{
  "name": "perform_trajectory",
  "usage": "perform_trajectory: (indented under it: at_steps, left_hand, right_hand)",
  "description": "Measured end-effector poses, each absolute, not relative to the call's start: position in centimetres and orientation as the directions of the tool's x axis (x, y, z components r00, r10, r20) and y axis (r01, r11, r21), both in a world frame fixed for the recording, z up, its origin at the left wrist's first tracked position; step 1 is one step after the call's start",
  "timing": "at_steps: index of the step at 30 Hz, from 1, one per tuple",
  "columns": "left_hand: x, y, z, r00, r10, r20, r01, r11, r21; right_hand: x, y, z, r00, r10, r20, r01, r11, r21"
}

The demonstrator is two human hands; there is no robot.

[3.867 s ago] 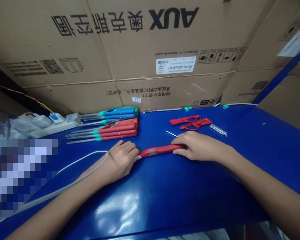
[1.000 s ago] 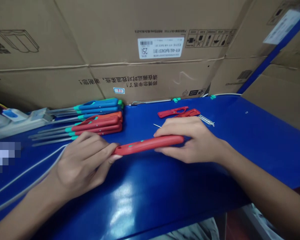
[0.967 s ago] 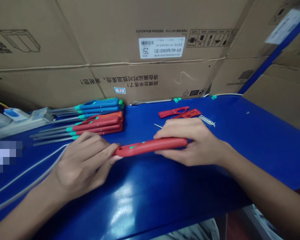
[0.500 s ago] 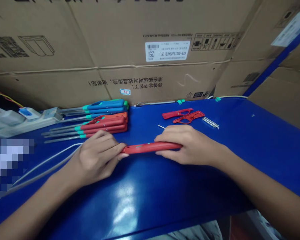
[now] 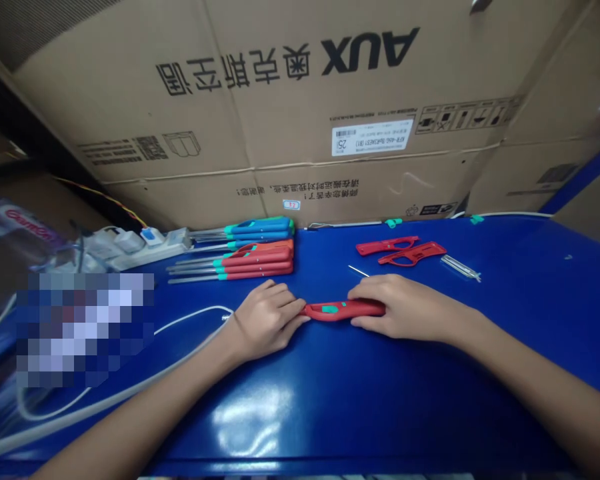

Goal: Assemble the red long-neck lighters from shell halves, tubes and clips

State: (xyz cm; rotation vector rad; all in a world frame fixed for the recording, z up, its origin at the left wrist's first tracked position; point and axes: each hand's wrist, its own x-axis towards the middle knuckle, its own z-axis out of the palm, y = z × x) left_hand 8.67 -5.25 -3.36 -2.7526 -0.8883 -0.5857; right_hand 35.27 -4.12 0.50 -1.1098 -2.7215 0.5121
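We are holding a long red plastic lighter body point(image 5: 343, 310) with a green patch on top, and it is lying crosswise between our two hands on the blue counter point(image 5: 380, 413). Our left hand point(image 5: 267, 321) is narrowly closed on the body's left tip, with its fingertips point(image 5: 294, 308) pressing against that end. Our right hand point(image 5: 405, 310) is wrapping over the body's right end, with the thumb tucked along the near edge.

Just ahead of our right hand, a thin metal needle point(image 5: 359, 270) is lying on the counter. Farther ahead of that hand, two flat red plastic half-shells point(image 5: 410, 252) are lying side by side, and a small bundle of metal rods point(image 5: 460, 267) is resting just to their right.

Ahead of our left hand, a stack of red long-nosed lighters with green trim point(image 5: 254, 260) is lying with metal nozzles pointing left, and a stack of blue ones point(image 5: 257, 230) is lying just behind it. A white cable point(image 5: 130, 383) is curving up to just beside our left wrist, while a white power strip point(image 5: 145, 248) is sitting farther off to that hand's left. A cardboard carton printed AUX point(image 5: 280, 100) is standing behind everything.
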Motion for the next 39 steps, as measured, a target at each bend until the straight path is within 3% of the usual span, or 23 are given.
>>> perform_trajectory:
  at_steps: [7,21,39]
  left_hand:
    - [7.5,-4.2,-3.5,0.783,0.502,0.366,0.538,-0.843,0.005]
    - [7.0,-3.6,-3.8,0.772,0.476,0.422,0.495,-0.866,0.071]
    - [6.3,-3.2,-3.9,0.765,0.545,0.343,0.536,-0.834,0.131]
  right_hand:
    - [35.2,-4.1,0.0,-0.716,0.698,0.004,0.643,0.662,-0.385]
    - [36.0,-3.4,0.6,-0.684,0.728,-0.043,0.671,0.605,-0.429]
    - [36.9,-2.6,0.7,-0.641,0.764,-0.077,0.735,0.582,-0.349]
